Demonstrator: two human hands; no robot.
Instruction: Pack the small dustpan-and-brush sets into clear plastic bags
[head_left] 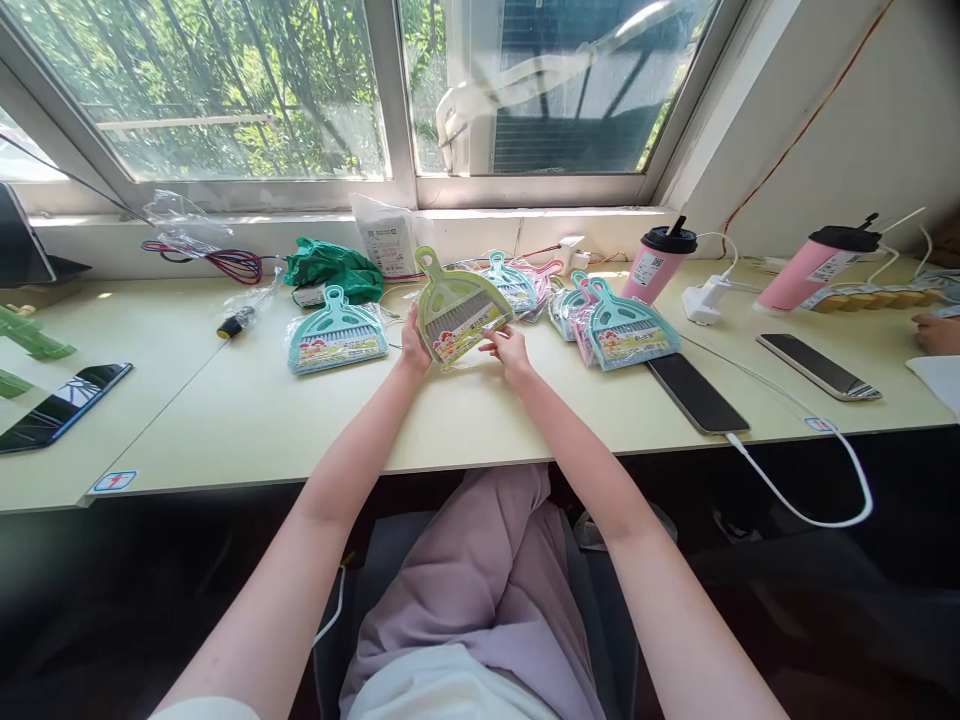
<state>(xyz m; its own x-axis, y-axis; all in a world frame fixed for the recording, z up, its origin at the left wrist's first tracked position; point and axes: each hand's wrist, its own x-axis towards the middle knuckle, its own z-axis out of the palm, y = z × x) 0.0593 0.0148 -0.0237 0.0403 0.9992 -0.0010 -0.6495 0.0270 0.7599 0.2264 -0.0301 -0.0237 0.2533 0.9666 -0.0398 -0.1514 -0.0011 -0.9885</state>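
A green mini dustpan and brush set (459, 312) with a printed label is held up over the table, tilted, its handle toward the window. My left hand (415, 345) grips its left edge. My right hand (510, 350) has its fingers at the lower right corner, closed on the set's edge. To the left lies a blue dustpan set (337, 338) in clear wrapping. On the right is a pile of wrapped sets with a blue one (626, 328) on top. Behind the held set are further blue and pink sets (510, 282).
Pink cups (660, 265) with black lids stand at the back right. A phone (701, 392) on a white cable lies beside the pile, another phone (817, 366) farther right. A green plastic bag (334, 270) and a screwdriver-like tool (236, 322) are left. Someone's hand (937, 333) shows far right.
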